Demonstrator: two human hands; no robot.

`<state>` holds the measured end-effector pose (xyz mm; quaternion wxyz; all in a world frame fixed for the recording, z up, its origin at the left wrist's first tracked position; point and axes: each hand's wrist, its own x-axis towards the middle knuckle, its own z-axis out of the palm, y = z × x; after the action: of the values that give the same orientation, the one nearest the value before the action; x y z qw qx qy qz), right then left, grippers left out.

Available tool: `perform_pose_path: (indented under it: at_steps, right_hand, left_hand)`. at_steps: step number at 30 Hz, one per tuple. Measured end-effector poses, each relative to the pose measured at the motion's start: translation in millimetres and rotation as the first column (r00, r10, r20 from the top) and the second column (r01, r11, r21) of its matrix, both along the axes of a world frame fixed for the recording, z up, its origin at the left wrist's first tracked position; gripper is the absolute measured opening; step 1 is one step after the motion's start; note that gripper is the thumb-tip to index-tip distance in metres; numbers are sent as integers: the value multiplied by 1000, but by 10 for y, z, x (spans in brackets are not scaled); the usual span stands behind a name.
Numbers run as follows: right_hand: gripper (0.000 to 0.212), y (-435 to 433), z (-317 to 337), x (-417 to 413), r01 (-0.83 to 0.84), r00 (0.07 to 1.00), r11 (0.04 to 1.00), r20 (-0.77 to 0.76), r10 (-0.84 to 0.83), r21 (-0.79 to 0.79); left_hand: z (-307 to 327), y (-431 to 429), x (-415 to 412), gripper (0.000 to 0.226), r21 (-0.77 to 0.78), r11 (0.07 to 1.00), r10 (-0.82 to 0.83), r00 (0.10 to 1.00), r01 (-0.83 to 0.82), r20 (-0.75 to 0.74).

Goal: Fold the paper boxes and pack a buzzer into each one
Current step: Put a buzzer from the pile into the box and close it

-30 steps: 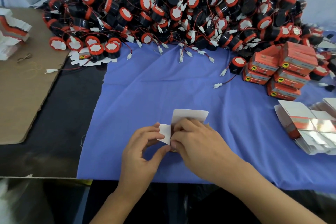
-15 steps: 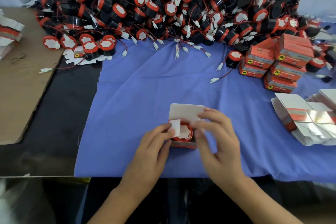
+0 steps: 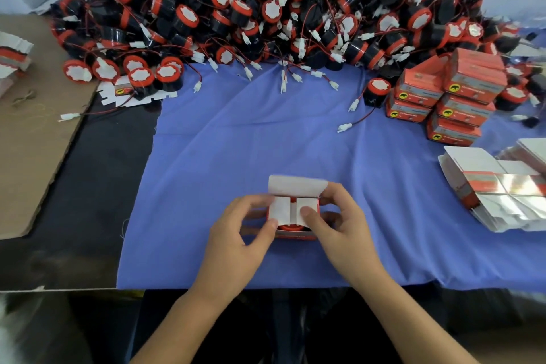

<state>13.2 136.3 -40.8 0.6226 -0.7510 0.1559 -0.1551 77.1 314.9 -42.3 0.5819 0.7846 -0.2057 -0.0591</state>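
Two hands close on one paper box, which stands on the blue cloth near the front edge, about midway across the view. The left hand grips the box's left side, fingers curled round it and the thumb pressing the left side flap down over the opening. The right hand grips the right side in the same way, its thumb lying on the right side flap. The two flaps almost meet, with a narrow gap between them. The lid flap stands up at the back, its white inside facing the camera. A buzzer sits inside the box, only a strip of its red rim showing below the flaps. Beyond the cloth's far edge rises a big pile of buzzers, black and red with white labels, their wires and white plugs trailing onto the cloth. To the right stands a stack of packed boxes, with one loose buzzer just beside it. Nearer on the right lies a heap of flat boxes. A cardboard sheet lies at the left.
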Motion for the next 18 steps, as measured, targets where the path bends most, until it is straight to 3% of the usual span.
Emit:
perform_pose_path:
  at_steps: [3,7,10,13,18]
  right_hand:
    - [26,-93,-43,-109,-56,998,983,31,62,-175]
    - [42,-258,-67,-291,-282,959,917,-53,279,-281]
    - [40,-254,-92,-304,-248,968,907,-39,250,-341]
    - [38,-247,-88,-296,-242,966,864,-32,255,-442]
    - [40,-294,0,-267,-283,948,749,-55,314,-599]
  left_hand:
    - [37,10,46,74,-22,998,-62,997,61,-36]
    - [42,127,95,53,131,968,-221,973,212,61]
    - [6,235,102,58,261,903,-361,932,340,34]
    - [12,210,106,54,334,900,-329,940,281,94]
    - [67,175,131,48,295,932,-259,957,212,128]
